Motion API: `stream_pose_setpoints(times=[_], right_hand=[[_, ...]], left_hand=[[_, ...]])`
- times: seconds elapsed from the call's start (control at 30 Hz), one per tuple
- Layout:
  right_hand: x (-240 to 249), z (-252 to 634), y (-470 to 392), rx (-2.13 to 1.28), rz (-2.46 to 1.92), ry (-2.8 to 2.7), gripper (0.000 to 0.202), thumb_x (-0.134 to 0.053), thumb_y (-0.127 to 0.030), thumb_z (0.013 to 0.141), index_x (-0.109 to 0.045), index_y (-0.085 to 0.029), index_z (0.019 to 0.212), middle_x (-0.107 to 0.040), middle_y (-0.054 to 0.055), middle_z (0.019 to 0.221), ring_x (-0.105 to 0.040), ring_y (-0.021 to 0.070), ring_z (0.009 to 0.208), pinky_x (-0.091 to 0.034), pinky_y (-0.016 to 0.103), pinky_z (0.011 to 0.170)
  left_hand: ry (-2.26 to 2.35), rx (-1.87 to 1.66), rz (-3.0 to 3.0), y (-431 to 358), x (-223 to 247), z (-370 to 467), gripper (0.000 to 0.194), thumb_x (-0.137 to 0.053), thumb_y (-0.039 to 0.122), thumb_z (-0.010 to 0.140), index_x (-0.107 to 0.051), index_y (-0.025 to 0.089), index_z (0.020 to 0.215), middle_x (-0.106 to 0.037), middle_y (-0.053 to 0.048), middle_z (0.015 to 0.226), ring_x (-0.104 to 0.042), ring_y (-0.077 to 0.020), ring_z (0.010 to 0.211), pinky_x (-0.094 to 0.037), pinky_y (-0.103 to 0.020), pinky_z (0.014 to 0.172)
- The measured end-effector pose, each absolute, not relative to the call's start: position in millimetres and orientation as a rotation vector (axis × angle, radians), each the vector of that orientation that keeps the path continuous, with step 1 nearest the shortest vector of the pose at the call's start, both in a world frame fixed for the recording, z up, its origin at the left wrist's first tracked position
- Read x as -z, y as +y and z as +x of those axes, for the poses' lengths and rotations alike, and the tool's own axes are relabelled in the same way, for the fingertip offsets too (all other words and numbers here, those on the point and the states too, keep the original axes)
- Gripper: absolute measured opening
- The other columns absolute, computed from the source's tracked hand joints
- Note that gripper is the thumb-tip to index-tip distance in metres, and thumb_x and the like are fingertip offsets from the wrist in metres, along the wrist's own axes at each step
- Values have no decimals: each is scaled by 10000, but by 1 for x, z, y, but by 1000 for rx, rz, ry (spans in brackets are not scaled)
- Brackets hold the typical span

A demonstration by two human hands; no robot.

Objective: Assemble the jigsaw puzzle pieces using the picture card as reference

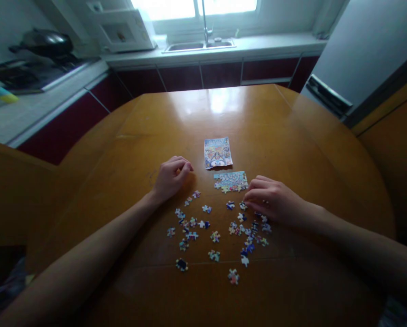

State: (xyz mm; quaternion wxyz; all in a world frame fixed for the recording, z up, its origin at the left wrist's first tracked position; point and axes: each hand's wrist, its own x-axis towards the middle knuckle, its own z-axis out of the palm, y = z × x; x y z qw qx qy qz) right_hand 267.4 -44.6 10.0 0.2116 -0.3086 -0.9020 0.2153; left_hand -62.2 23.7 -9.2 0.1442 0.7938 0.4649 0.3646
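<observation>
A partly assembled jigsaw puzzle point(231, 180) lies mid-table, its top edge straight and its lower edge uneven. Just above it is a creased picture sheet point(218, 152) in similar colours. My right hand point(270, 196) is right of and below the assembled section, fingers pinched at a small jigsaw piece point(243, 205); more pieces lie partly under the palm. To the left of the sheet my left hand point(172, 176) rests on the tabletop, its fingers curled in with nothing visible in them. Loose pieces spread below in two rough groups, with a dark-centred piece point(182, 265) near the lower left.
The wooden table point(138, 150) has rounded ends and a seam across its near part. Beyond it, a counter holds a sink point(186, 47) and a white microwave point(125, 29). A wok point(47, 42) sits on the stove at left; a fridge point(363, 50) stands at right.
</observation>
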Motion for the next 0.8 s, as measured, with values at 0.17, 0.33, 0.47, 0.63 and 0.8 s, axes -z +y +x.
stream_pose_setpoints(times=[0.17, 0.33, 0.47, 0.63, 0.8], right_hand=[[-9, 270, -39, -574, -904, -2392, 178, -534, -244, 971, -694, -174, 938, -652, 74, 874, -552, 184, 835, -470, 331, 730], [-7, 276, -29, -543, -1030, -2261, 162, -541, -218, 955, -698, -181, 967, -669, 74, 873, -580, 195, 843, -481, 361, 759], [-7, 279, -24, -538, -1092, -2211, 153, -560, -223, 941, -709, -191, 951, -671, 66, 861, -594, 194, 820, -479, 361, 739], [-4, 283, -19, -564, -1171, -2185, 179, -557, -263, 944, -721, -191, 943, -675, 63, 854, -591, 179, 756, -460, 335, 666], [1, 290, -11, -542, -1251, -2130, 215, -559, -334, 939, -725, -198, 944, -689, 59, 856, -577, 172, 700, -436, 324, 621]], left_hand=[[1324, -1060, 2295, 24, 10, -63, 301, -501, 277, 951, -674, 175, 726, -674, -35, 781, -617, -172, 782, -463, -316, 753], [1311, -1071, 2293, 24, 10, -62, 296, -509, 279, 947, -672, 176, 723, -673, -34, 771, -614, -169, 770, -460, -313, 740], [1317, -1075, 2282, 24, 11, -62, 295, -511, 270, 945, -675, 175, 719, -674, -36, 775, -612, -169, 771, -459, -311, 739], [1338, -1102, 2271, 24, 11, -62, 308, -505, 272, 948, -665, 170, 706, -668, -36, 756, -603, -164, 747, -456, -306, 724], [1331, -1105, 2285, 23, 12, -61, 322, -489, 271, 953, -658, 173, 698, -664, -34, 742, -597, -160, 729, -454, -305, 716]])
